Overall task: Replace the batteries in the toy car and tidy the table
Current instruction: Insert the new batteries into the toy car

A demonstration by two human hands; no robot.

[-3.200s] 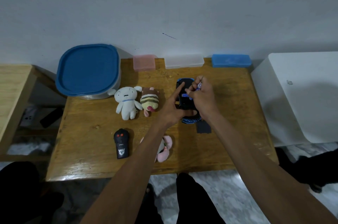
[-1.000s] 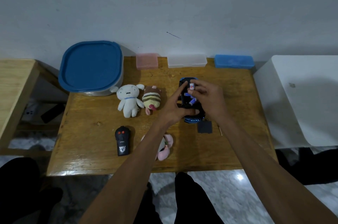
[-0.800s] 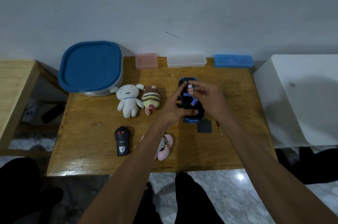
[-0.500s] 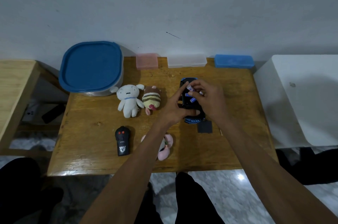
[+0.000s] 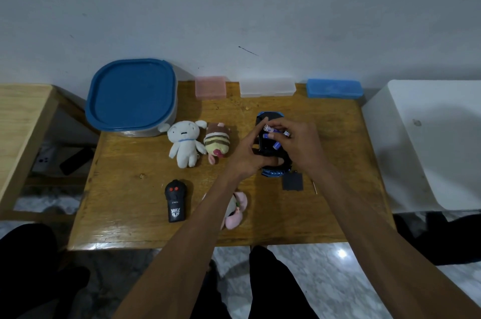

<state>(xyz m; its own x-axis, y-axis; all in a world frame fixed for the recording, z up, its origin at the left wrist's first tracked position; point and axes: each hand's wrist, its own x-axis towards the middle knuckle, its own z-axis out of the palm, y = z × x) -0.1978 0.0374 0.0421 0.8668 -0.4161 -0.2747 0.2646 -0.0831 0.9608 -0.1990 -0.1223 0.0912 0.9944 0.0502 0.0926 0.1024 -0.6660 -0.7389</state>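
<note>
Holding the toy car (image 5: 270, 120) steady on the table (image 5: 338, 141), the left hand (image 5: 250, 156) is gripping it from the 9 o'clock side, with the thumb curled over the near end and one finger stretching along the car toward 12 o'clock. The car is lying upside down, at about 1 o'clock from the middle of the table, and its dark underside is facing up. The right hand (image 5: 299, 146) is hovering just over the open underside and is pinching a battery (image 5: 273, 129) between the fingertips (image 5: 272, 136); more blue batteries (image 5: 276, 146) seem to be tucked inside the same curled fingers, but I cannot tell how many.

I am judging that the batteries are small, smooth, hard and round, so they are rolling and slipping easily; pinching one by its middle, across the length, is giving the best control. The car looks like light, stiff plastic, so it is sliding easily on the glossy wood if nobody is pressing it down. Taking it by its two long sides is safest, because the springs inside the bay are probably thin.

The black cover (image 5: 292, 181) is lying flat at 6 o'clock of the car, just beside its near end, and a thin screwdriver (image 5: 315, 186) is lying at 3 o'clock of the cover. Both are small and flat, so lifting them by an edge is easier.
</note>
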